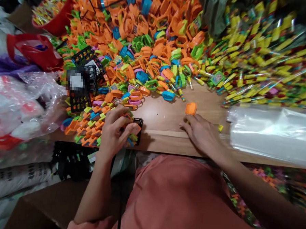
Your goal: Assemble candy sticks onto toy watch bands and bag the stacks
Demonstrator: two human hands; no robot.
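Note:
My left hand (116,131) is curled over a small black plastic basket (141,122) at the table's front edge, its thumb and fingers closed round an orange piece and other small colourful pieces. Rows of orange, green and blue plastic pieces (90,126) lie just left of that hand. On the wooden table (163,118), my right hand (199,130) has its fingers bent together beside an orange plastic piece (191,108). What its fingertips hold, if anything, is too small to make out. A tiny yellow piece (220,128) lies right of this hand.
A large heap of orange toy pieces (157,26) covers the back. Yellow tubes (263,62) are piled at the right behind clear plastic bags (272,132). Black baskets (80,102), a red tub (54,20), a red bag (34,50) and plastic wrapping (27,104) are at the left.

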